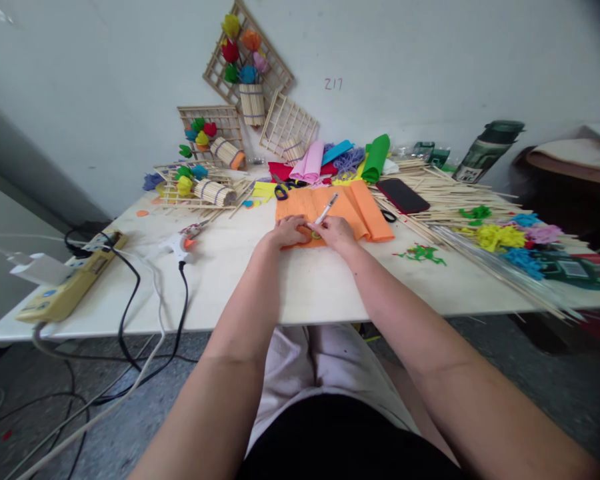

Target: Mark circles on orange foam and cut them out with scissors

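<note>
A sheet of orange crepe paper (305,203) lies on the table in front of me, its right side rolled. My left hand (291,231) rests on the paper's near left part with its fingers laid flat. My right hand (337,232) grips a white pen (329,205), which slants up and away from the paper. Between my hands a small round yellowish ring (315,235) sits on the paper, partly covered by fingers. The pen's lower tip is hidden.
Scissors (281,192) lie behind the paper, a phone (404,195) to its right among bamboo sticks (443,193). Leftward are a glue gun (177,248) and a power strip (75,277) with trailing cords. Stick lattices with paper flowers (200,139) lean at the wall; a bottle (487,152) stands back right.
</note>
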A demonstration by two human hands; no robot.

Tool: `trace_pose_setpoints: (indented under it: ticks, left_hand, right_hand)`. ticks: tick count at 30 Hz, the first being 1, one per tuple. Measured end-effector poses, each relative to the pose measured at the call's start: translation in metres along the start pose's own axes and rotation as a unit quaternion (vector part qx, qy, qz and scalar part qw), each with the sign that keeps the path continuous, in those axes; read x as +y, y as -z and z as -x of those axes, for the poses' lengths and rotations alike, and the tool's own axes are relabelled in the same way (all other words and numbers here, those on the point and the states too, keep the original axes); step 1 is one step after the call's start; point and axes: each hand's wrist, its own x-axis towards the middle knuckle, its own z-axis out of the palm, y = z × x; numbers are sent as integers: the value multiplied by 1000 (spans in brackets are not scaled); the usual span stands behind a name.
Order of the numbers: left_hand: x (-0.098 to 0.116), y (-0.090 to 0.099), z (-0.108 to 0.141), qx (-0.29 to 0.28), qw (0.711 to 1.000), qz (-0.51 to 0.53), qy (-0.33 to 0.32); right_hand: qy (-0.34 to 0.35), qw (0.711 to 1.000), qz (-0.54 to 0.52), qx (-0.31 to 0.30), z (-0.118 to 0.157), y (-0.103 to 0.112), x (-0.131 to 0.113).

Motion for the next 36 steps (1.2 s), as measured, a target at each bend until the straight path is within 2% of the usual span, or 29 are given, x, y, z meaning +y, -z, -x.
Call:
trace_pose_setpoints:
  ticks: [13,24,29,36]
  left_hand:
    - [0,-1,0,5,1000,11,2]
    - [8,5,4,0,999,28,16]
    - [14,6,6,11,998,50,27]
    - [10,-5,0,51,997,37,48]
  right_hand:
    - [4,1000,-9,-5,0,0,1]
    - [-9,995,-102,-2,0,0,4]
    - [-10,995,-95,7,-3,-4,7]
    - [-15,998,-63,8,-4,-5,8]
